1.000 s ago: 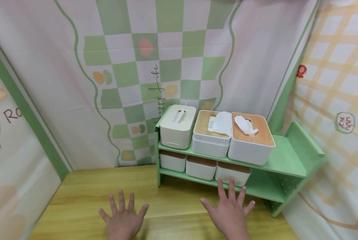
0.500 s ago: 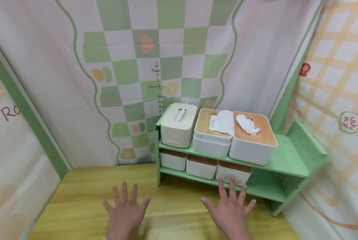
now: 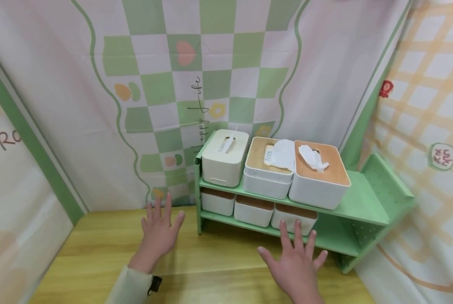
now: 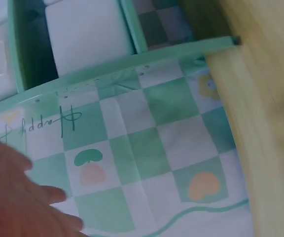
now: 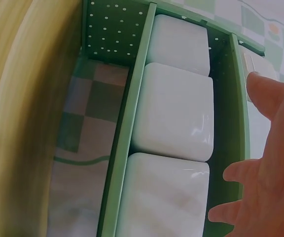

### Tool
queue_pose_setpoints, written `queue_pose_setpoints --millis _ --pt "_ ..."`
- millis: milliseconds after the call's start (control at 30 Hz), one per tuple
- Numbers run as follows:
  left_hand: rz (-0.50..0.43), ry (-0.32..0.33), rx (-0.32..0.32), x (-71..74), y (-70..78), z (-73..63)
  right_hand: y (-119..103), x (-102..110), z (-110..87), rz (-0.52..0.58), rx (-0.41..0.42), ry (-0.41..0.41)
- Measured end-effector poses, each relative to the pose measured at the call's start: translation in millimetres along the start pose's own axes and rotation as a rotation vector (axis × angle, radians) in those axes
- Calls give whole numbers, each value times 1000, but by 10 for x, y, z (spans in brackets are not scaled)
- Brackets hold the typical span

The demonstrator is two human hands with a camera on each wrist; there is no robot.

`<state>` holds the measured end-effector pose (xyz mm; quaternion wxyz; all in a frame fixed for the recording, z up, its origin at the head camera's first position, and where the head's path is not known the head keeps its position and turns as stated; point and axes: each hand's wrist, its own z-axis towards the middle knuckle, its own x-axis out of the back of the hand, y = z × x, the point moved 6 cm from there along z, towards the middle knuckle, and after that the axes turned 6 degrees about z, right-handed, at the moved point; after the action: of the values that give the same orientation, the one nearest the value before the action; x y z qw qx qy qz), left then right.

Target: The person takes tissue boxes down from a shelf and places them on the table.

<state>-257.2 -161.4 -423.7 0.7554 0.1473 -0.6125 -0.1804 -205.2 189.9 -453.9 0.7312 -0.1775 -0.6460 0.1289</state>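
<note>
My left hand (image 3: 159, 234) is stretched out with spread fingers over the table, left of the green shelf (image 3: 367, 198), and holds nothing. My right hand (image 3: 296, 270) also has its fingers spread, before the shelf's lower level; in the head view its fingertips overlap a white box (image 3: 292, 219). Three tissue boxes stand on the upper level: a cream one (image 3: 225, 162) at the left, one with a light wood lid (image 3: 268, 185) in the middle, one with an orange-brown wood lid (image 3: 317, 190) at the right. Tissue sticks out of each lid.
Two more white boxes, a left one (image 3: 217, 202) and a middle one (image 3: 253, 211), sit on the lower shelf level. The yellow wooden table (image 3: 211, 270) lies under everything. A checkered curtain (image 3: 181, 88) hangs behind, and a plaid one (image 3: 424, 126) at the right.
My left hand has moved forward over the table towards the curtain, its sleeve coming into view. My right hand has shifted slightly to the right, fingers still spread. The boxes stay in place.
</note>
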Motion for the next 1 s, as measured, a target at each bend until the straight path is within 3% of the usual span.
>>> queue_pose_setpoints --millis 200,300,433,667,867,1000 --pt "-239 144 -116 239 174 249 -1 -3 -9 12 0 -7" --pt "-333 178 -156 364 304 382 11 -3 -11 19 8 0" --pt "-423 178 -170 488 443 529 32 17 -13 31 13 23" --pt "-480 166 -118 619 561 654 32 53 -13 60 -1 27" --pt "-513 143 -111 639 614 738 29 37 -18 62 -9 9" --pt "-547 114 -150 619 687 816 25 34 -27 61 -4 10"
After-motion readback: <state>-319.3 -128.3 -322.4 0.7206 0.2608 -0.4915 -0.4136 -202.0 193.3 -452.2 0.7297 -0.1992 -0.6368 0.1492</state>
